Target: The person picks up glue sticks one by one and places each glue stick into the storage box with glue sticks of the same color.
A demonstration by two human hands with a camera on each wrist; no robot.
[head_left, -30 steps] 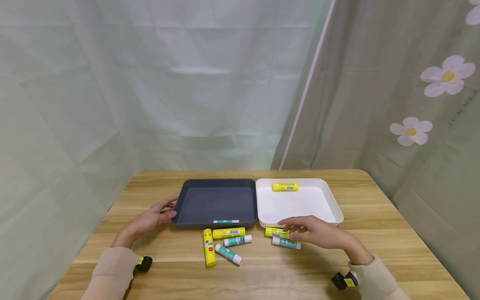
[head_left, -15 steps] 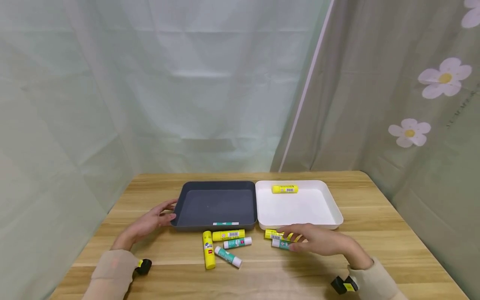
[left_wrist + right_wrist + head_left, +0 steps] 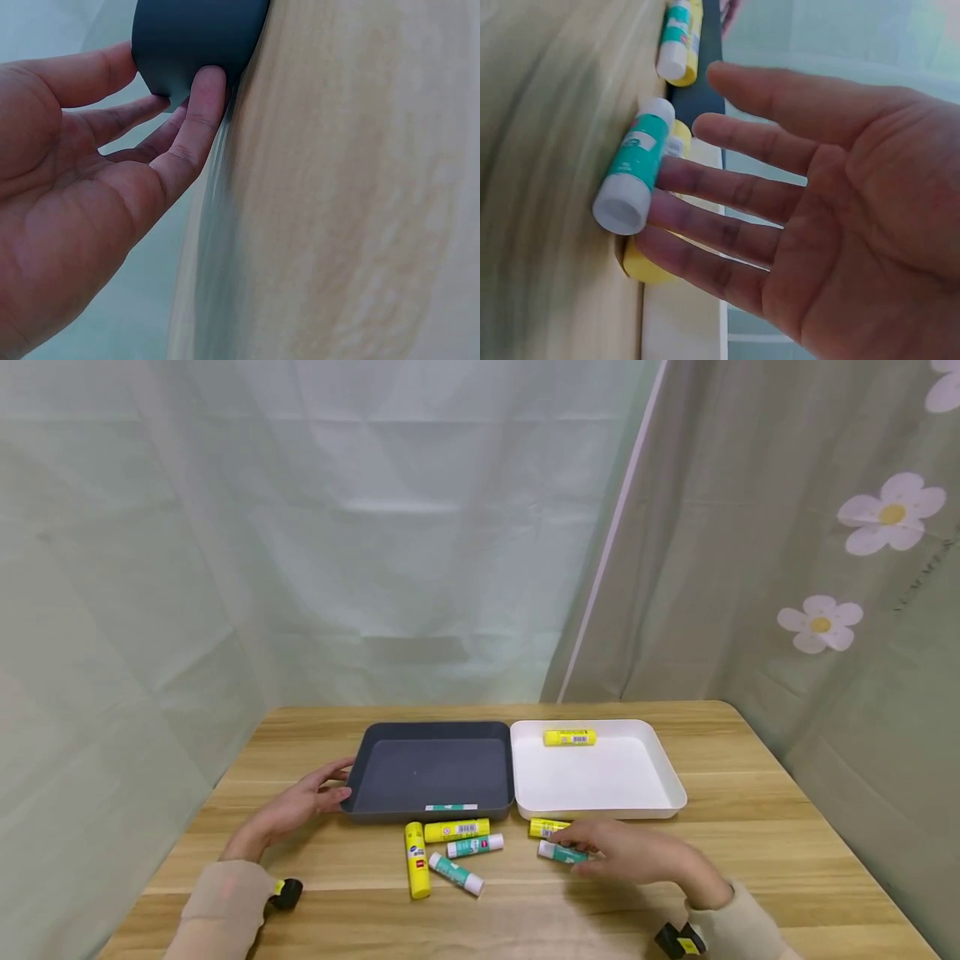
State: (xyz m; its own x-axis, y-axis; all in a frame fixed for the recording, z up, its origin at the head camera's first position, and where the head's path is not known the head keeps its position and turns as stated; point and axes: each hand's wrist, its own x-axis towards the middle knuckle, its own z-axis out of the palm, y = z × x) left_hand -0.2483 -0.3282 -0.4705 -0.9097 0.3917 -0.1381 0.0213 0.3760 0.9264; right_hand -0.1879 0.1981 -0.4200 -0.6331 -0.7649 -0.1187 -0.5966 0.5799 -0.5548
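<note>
My left hand rests against the left wall of the dark grey tray; in the left wrist view its loosely extended fingertips touch the tray's outer corner. My right hand is at a green-and-white glue stick in front of the white tray. In the right wrist view the fingers are extended, several fingertips touching or very near this glue stick, with the thumb apart from it. A yellow glue stick lies just behind, partly hidden by the hand.
Left of centre lie two yellow glue sticks and two green-and-white ones, in front of the dark tray. Another green-and-white glue stick lies inside that tray's front wall. One yellow glue stick lies in the white tray.
My right hand has come down and toward me, onto the green-and-white glue stick, which has rolled slightly toward me and left, away from the yellow one. My left hand stays at the dark tray.
</note>
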